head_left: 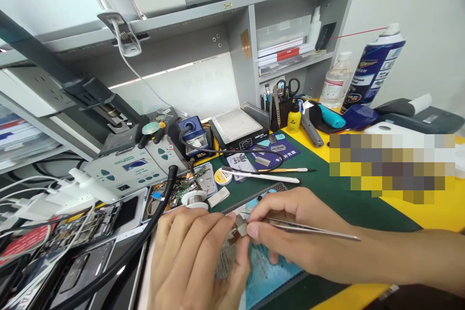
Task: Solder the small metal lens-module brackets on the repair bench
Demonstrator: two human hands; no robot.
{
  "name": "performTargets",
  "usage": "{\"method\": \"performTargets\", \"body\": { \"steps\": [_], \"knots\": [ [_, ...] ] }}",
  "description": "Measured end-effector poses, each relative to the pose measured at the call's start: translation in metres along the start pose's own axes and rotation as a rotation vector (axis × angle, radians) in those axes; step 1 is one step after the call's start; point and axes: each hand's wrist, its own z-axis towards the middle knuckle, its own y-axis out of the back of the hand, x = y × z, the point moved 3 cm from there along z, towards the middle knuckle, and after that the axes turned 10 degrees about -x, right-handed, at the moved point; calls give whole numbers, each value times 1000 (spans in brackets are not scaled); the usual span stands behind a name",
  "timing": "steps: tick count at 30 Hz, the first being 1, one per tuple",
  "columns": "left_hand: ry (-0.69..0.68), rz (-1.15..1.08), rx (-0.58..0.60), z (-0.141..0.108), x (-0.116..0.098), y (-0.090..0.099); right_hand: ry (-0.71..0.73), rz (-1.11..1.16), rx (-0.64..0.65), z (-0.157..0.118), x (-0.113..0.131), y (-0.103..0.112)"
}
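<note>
A: Hands?
B: Left hand (192, 252) curled, pinching a small flat part (232, 240) over the blue mat (269, 276), front centre of bench. Right hand (290, 232) grips tweezers (312, 230), tips closed at the part's top edge.
A: Progress?
B: Looks mid-job: part off the mat, being worked. Opened phone (105, 223) w/ exposed board sits left, unassembled. Solder station (131, 167) behind.

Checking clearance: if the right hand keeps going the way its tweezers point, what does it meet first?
The right hand points its tweezers leftward at the small part pinched by the left hand. The tips already seem to reach that part; next come the left fingertips. Depth is unclear.
</note>
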Motion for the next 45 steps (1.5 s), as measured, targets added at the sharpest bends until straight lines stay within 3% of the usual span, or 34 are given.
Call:
{"method": "performTargets", "body": {
  "steps": [8,17,28,39,45],
  "knots": [
    [1,-30,-13,1,0,1,69,-77,-9,0,0,2],
    [-15,15,-24,0,-3,-1,268,-164,-86,-1,3,0],
    [18,-23,-18,3,-3,1,-113,-30,28,-1,8,2],
    [13,-8,4,2,-4,2,-201,162,91,6,2,-1],
    [136,-104,72,2,3,4,-225,251,140,11,2,-1]
  ]
}}
